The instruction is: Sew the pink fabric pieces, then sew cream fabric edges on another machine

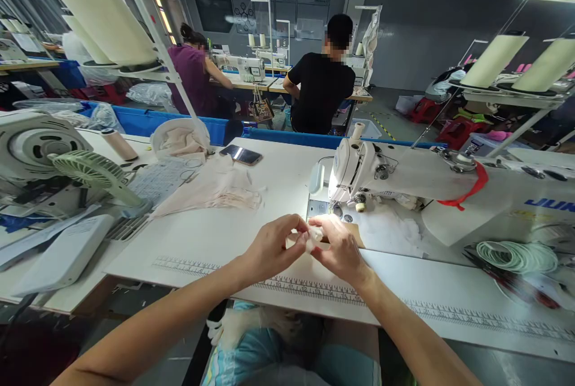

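Both hands meet over the table just in front of the sewing machine (pixel 354 173). Between their fingertips is a small piece of white cloth (pixel 314 235). My left hand (pixel 274 245) pinches its left side with thumb and forefinger. From the right, my right hand (pixel 339 248) grips the same cloth, fingers curled round it. Part of the cloth is hidden by the fingers. The machine's needle area is lit, right behind the hands. A stack of pale pink fabric pieces (pixel 224 188) lies to the left on the table.
A phone (pixel 241 154) and a tub of cloth (pixel 179 137) stand at the back left. A green fan (pixel 92 171) is further left. A coil of pale green cord (pixel 516 256) lies at the right. Two people (pixel 321 83) sit beyond the table. A ruler strip (pixel 309 288) runs along the front edge.
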A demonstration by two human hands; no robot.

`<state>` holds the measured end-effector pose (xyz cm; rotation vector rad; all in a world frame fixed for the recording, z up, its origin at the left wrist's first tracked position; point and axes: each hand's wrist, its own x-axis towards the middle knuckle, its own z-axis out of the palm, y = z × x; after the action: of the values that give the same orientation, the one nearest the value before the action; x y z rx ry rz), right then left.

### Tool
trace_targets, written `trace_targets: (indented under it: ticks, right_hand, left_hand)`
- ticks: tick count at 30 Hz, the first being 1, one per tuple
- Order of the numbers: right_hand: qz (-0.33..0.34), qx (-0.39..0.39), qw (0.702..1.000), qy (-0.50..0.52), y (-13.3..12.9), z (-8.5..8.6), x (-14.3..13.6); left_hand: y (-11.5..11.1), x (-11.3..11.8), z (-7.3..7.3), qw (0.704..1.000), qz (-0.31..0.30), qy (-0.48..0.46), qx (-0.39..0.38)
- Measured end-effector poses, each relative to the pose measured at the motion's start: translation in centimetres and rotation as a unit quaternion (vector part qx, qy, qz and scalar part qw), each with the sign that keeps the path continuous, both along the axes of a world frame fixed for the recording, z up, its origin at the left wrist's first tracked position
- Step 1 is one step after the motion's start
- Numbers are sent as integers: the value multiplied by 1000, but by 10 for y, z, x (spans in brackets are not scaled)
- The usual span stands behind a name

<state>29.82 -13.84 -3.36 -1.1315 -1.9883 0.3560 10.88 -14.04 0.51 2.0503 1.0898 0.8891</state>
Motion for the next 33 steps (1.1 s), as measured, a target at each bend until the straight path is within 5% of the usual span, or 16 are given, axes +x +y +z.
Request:
trace_targets:
  ticks: [2, 5, 8, 14, 18, 22, 27, 30, 33]
  right_hand:
    - [48, -90, 992, 73, -1, 4, 4]
    - [105, -250, 942, 198, -1, 11, 15]
    - [121, -301, 918, 227, -2, 15, 24]
    - [-24, -114, 993, -31, -7, -2, 19]
    - [-63, 28, 981, -181, -7, -8, 16]
    - [-100, 138, 960, -223, -6, 2, 18]
    - [119, 71, 961, -240, -15, 5, 18]
    - [126, 62, 958, -249, -18, 1, 15]
    - [125, -23, 983, -133, -16, 2, 15]
  left_hand:
    - [1, 0, 0, 999, -3, -37, -22]
    - [10, -7, 0, 984, 23, -127, -122]
    - [19, -19, -1, 974, 49, -126, -180]
    - [27, -35, -15, 981, 47, -38, -187]
    - [28, -41, -20, 984, 58, 6, -166]
    - [28, -44, -18, 988, 66, 39, -134]
    - [30, -48, -24, 990, 78, 77, -85]
    - [30, -53, -29, 987, 85, 115, -66]
    - [31, -61, -30, 984, 90, 148, -47]
